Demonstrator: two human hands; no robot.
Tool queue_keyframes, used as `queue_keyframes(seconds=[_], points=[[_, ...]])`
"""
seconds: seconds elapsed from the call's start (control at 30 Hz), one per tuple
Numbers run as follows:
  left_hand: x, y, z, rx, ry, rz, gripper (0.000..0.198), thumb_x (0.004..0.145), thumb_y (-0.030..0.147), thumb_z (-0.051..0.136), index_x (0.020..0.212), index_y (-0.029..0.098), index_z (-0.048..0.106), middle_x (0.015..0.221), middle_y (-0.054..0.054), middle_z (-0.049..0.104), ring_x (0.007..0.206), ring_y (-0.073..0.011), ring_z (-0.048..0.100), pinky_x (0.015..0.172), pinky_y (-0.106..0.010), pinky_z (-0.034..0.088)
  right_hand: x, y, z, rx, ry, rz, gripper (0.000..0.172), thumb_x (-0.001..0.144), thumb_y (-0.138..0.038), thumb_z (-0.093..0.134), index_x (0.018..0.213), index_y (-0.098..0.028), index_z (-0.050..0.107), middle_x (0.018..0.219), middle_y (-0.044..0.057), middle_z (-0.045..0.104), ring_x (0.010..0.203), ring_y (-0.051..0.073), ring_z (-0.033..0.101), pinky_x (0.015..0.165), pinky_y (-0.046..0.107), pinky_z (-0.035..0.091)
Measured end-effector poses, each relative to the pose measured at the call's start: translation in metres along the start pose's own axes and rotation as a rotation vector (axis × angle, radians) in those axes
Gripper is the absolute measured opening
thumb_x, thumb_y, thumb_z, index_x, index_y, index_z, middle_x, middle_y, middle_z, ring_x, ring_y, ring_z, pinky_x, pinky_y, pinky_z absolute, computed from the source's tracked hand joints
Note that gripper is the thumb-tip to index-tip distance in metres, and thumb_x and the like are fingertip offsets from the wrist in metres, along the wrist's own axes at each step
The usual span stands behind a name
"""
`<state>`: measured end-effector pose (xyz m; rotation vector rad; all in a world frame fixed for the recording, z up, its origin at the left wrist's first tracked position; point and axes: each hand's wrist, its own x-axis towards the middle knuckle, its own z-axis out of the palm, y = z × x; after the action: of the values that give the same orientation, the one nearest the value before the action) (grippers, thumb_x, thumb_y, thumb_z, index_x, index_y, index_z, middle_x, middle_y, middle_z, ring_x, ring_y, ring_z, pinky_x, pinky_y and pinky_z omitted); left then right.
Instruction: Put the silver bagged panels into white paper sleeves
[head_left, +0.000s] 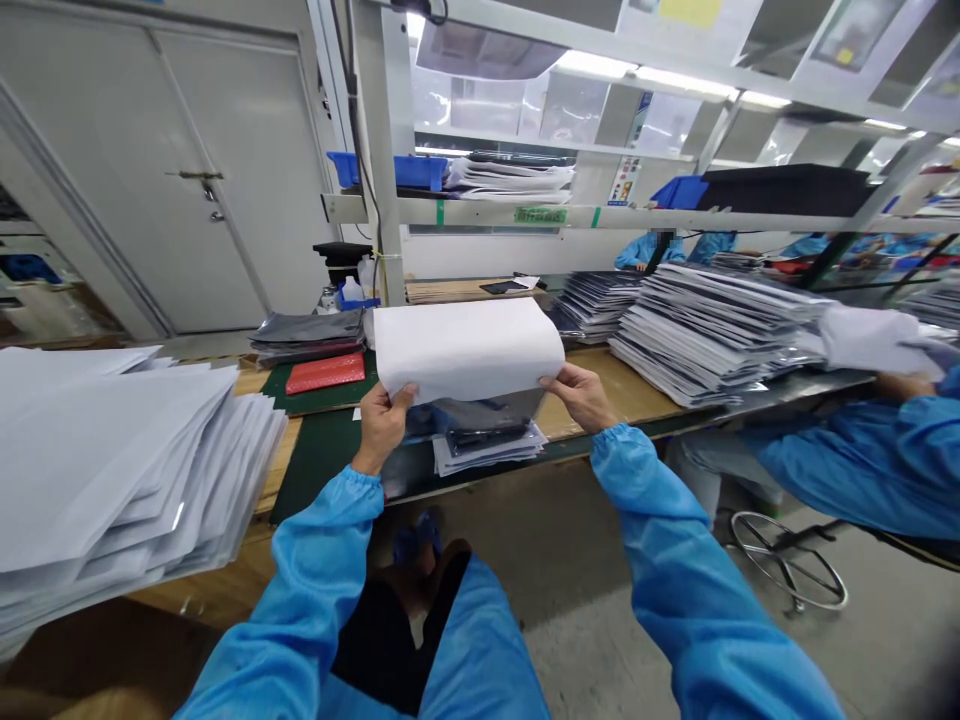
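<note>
Gripping a thick white sheet-wrapped bundle (466,350) with my left hand (382,428) and right hand (581,397), clamped apart on its opposite ends, wrists raised, blue sleeves (675,560) angled inward.

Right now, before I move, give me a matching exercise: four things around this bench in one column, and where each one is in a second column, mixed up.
Things:
1. White wrapping sheet
2. Flat red pack
3. Blue plastic bin
4. Pile of white sheets

Places:
A. On the metal shelf
B. Left end of the wooden bench
C. Gripped by the left hand and right hand
D. On the green mat

Pairs: 1-C, 2-D, 3-A, 4-B.
</note>
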<state>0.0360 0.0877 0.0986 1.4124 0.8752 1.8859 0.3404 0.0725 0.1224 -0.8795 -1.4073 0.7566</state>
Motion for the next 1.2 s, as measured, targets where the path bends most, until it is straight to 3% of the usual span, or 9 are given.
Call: queue_keyframes(seconds=[0.13,0.37,0.53,0.67,0.83,1.0,1.13,1.2], points=[[0.007,-0.001,-0.01,-0.009,-0.112,-0.065,0.047,0.056,0.051,0.086,0.079,0.013,0.071,0.074,-0.007,0.072,0.076,-0.0224,0.068,0.07,-0.032,0.055,-0.002,0.006,-0.011,-0.084,-0.042,0.049,0.031,0.061,-0.046,0.087,0.076,-0.02,0.078,0.073,0.001,0.076,0.073,0.022,0.07,0.081,0.04,0.056],[0.018,0.012,-0.011,-0.003,-0.239,-0.022,0.049,0.066,0.051,0.081,0.093,0.012,0.07,0.087,-0.008,0.075,0.082,-0.0219,0.069,0.076,-0.033,0.056,0.003,-0.012,-0.023,-0.145,-0.051,-0.013,0.038,0.062,-0.044,0.088,0.09,-0.02,0.079,0.088,0.003,0.078,0.087,0.027,0.071,0.088,0.045,0.057],[0.019,0.007,-0.016,0.015,-0.324,-0.05,0.055,0.066,0.05,0.082,0.104,0.012,0.067,0.099,-0.011,0.074,0.09,-0.0233,0.068,0.08,-0.034,0.056,0.001,-0.015,-0.025,-0.141,-0.096,0.003,0.044,0.059,-0.044,0.09,0.094,-0.019,0.078,0.087,0.004,0.078,0.09,0.029,0.072,0.092,0.047,0.056],[0.013,-0.004,-0.022,0.025,-0.352,-0.099,0.058,0.068,0.051,0.08,0.109,0.012,0.065,0.104,-0.012,0.073,0.092,-0.0242,0.068,0.083,-0.036,0.055,-0.004,0.001,-0.025,-0.189,-0.147,0.069,0.043,0.06,-0.049,0.088,0.09,-0.019,0.079,0.085,0.004,0.078,0.091,0.03,0.071,0.092,0.049,0.055],[0.002,-0.024,-0.032,0.087,-0.425,-0.161,0.06,0.071,0.054,0.076,0.114,0.013,0.064,0.106,-0.011,0.073,0.096,-0.0251,0.067,0.087,-0.038,0.054,-0.013,0.043,-0.022,-0.295,-0.262,0.216,0.043,0.059,-0.056,0.083,0.077,-0.018,0.077,0.076,0.004,0.076,0.079,0.028,0.071,0.083,0.045,0.057],[-0.01,-0.046,-0.043,0.223,-0.539,-0.38,0.065,0.059,0.064,0.078,0.096,0.011,0.071,0.097,-0.013,0.075,0.099,-0.0326,0.068,0.097,-0.049,0.049,-0.02,0.058,-0.02,-0.426,-0.303,0.283,0.035,0.057,-0.051,0.084,0.065,-0.019,0.074,0.065,0.002,0.072,0.069,0.025,0.068,0.072,0.038,0.056],[-0.006,-0.04,-0.044,0.197,-0.45,-0.399,0.069,0.051,0.058,0.086,0.099,0.011,0.07,0.103,-0.015,0.074,0.1,-0.0333,0.068,0.094,-0.048,0.052,-0.014,0.039,-0.02,-0.285,-0.297,0.209,0.043,0.06,-0.044,0.085,0.094,-0.02,0.075,0.097,0.005,0.075,0.09,0.026,0.069,0.084,0.038,0.054],[-0.004,-0.034,-0.041,0.188,-0.382,-0.379,0.066,0.052,0.056,0.086,0.098,0.011,0.071,0.104,-0.015,0.074,0.097,-0.0317,0.069,0.088,-0.044,0.055,-0.013,0.035,-0.019,-0.213,-0.312,0.183,0.043,0.065,-0.046,0.082,0.097,-0.019,0.073,0.099,0.006,0.074,0.093,0.026,0.068,0.087,0.039,0.053]])
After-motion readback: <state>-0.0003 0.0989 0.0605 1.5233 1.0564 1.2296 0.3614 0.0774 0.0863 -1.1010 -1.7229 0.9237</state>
